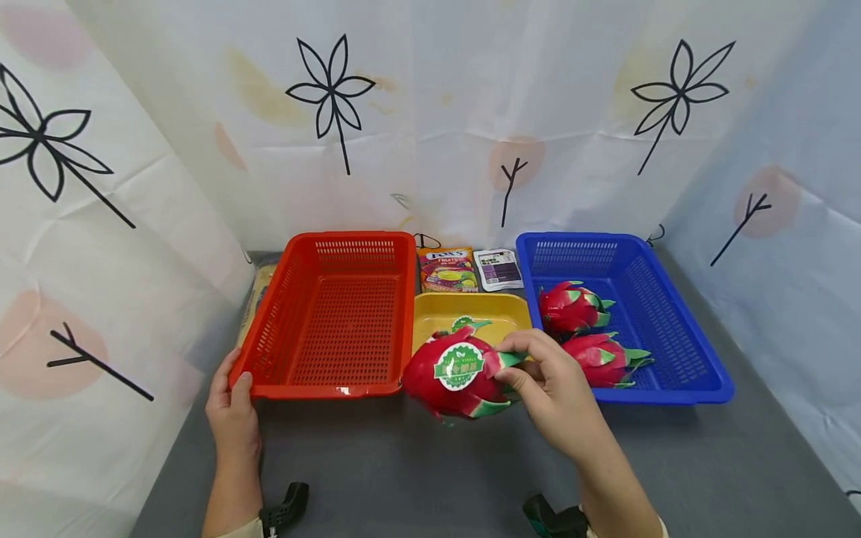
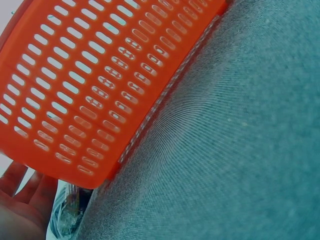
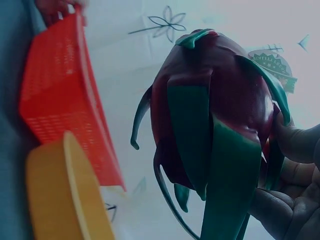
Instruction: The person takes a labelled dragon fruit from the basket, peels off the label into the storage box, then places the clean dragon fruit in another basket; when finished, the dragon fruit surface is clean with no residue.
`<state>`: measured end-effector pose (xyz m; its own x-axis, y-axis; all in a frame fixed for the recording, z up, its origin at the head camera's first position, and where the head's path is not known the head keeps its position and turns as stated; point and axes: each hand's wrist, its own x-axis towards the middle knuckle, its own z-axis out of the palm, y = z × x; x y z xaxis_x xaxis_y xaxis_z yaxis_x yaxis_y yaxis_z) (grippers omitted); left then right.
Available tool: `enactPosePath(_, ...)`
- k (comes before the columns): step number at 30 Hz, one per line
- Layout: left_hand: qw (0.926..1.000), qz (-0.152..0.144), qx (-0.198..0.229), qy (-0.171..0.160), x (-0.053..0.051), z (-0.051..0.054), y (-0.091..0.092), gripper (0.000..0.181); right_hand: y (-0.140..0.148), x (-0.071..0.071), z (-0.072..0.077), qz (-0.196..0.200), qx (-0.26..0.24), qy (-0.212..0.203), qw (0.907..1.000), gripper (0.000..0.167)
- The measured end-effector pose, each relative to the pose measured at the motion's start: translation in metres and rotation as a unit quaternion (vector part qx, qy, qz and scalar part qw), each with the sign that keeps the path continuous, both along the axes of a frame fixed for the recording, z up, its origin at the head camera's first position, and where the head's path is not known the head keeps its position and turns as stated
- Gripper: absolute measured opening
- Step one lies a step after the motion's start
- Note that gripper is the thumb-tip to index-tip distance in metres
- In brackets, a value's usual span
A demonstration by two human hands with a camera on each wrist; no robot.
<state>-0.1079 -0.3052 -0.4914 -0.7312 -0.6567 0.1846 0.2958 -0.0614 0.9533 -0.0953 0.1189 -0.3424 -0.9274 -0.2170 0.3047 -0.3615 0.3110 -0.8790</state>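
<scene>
My right hand (image 1: 554,392) pinches a dragon fruit (image 1: 437,381) by its green-tipped leaves. The fruit is red with a round green-and-white sticker, held up in front of the yellow tray (image 1: 498,302). In the right wrist view the same dragon fruit (image 3: 215,105) shows its long green leaves toward the thumb and fingers. My left hand (image 1: 232,407) grips the front left corner of the red basket (image 1: 329,391), thumb at the rim. That basket has nothing in it. Behind the held fruit part of another green label shows; I cannot tell what bears it.
On the right stands a blue basket (image 1: 679,359) with two dragon fruits, one farther back (image 1: 572,308) and one nearer (image 1: 599,359). An orange fruit-sweets packet (image 1: 447,270) and a white-and-purple packet (image 1: 498,270) lie behind the yellow tray. A yellowish packet (image 1: 258,291) lies left of the red basket.
</scene>
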Motion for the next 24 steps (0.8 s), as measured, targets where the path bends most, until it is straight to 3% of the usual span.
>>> enactPosePath(4,1.0000,0.002,-0.004,0.001,0.001,0.000,0.001,0.041,0.002,0.015,-0.014,0.008,0.001,-0.023,0.9997,0.023)
enactPosePath(10,1.0000,0.005,-0.008,-0.001,0.001,0.001,0.001,0.042,0.006,0.030,-0.039,-0.016,0.024,-0.073,0.9969,0.022)
enactPosePath(18,0.9999,0.010,-0.004,-0.006,0.001,0.003,0.004,0.042,0.007,0.028,-0.077,-0.026,0.008,-0.023,0.9994,0.023)
enactPosePath(24,0.9997,0.010,-0.014,-0.017,0.005,0.002,0.004,0.044,0.000,0.019,-0.098,-0.048,-0.005,-0.033,0.9983,0.022)
